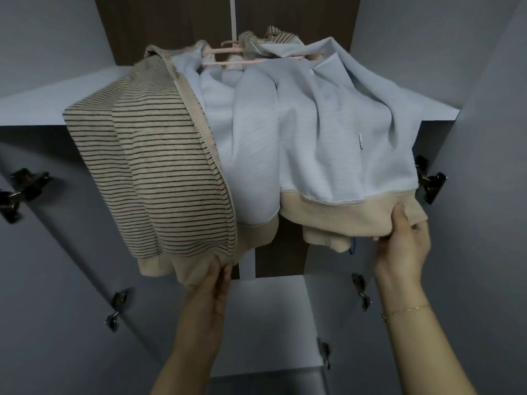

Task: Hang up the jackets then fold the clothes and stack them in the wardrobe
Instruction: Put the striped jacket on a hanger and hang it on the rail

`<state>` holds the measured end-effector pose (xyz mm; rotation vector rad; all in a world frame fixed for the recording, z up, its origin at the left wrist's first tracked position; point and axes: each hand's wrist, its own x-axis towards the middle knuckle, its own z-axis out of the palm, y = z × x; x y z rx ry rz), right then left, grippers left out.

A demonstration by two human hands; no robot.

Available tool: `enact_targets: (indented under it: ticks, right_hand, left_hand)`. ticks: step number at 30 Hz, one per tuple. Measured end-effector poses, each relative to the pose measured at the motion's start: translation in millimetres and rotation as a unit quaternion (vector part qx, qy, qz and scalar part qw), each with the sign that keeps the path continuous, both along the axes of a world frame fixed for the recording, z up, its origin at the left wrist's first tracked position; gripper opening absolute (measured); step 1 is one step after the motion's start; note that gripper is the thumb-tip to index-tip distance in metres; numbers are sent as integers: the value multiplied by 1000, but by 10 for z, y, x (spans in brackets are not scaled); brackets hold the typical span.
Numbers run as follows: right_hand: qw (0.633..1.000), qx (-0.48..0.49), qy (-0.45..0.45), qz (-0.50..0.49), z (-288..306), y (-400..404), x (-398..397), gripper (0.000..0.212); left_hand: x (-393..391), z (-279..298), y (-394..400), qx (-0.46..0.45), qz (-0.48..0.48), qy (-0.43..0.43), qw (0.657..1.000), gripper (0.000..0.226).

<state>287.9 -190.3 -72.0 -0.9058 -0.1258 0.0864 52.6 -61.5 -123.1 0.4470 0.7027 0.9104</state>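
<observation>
Left hand [212,283] pinches the striped jacket [159,172] hem; right hand [405,232] grips the opposite hem, jacket hanging above from the pink hanger [228,51].

I count one striped jacket [159,172] on one pink hanger [236,57], and two hands on its hem: my left hand [211,292] and my right hand [405,238]. On the wardrobe sides I make out five metal hinges, the clearest being one hinge [430,179] at the right. One bracelet [405,310] shows on my right wrist.
</observation>
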Motion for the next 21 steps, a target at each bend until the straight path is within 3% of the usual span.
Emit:
enact_targets:
  ticks: [2, 3, 4, 6, 8, 10, 12, 16, 21]
  right_hand:
    - [985, -55, -122, -108, -8, 14, -81, 27]
    - [961, -103, -212, -147, -32, 9, -121, 17]
    - [920, -171, -307, -175, -58, 0, -163, 12]
    - [809, -314, -456, -197, -117, 37, -246, 25]
    - [740, -400, -502, -202, -117, 100, -326, 45]
    - [715, -436, -515, -182, -102, 147, -399, 56]
    - [700, -451, -530, -164, -101, 163, -454, 61]
    - [708, -468, -522, -88, -111, 143, -540, 67]
    - [677, -483, -555, 2, -204, 28, -561, 79]
  left_hand:
    - [24, 75, -128, -7, 9, 20, 1000, 21]
    - [43, 113, -184, -10, 8, 36, 999, 15]
    - [75, 152, -228, -8, 0, 56, 998, 8]
    - [117, 256, -325, 19, -21, 100, 995, 8]
    - [203, 399, -419, 83, -45, 109, 990, 16]
    - [295, 591, -503, 152, -79, 94, 981, 7]
    - [431, 735, -519, 194, -111, 99, 970, 18]
    - [807, 920, -510, 208, -167, 106, 958, 22]
    - [1091, 951, -391, 281, -183, 176, 925, 70]
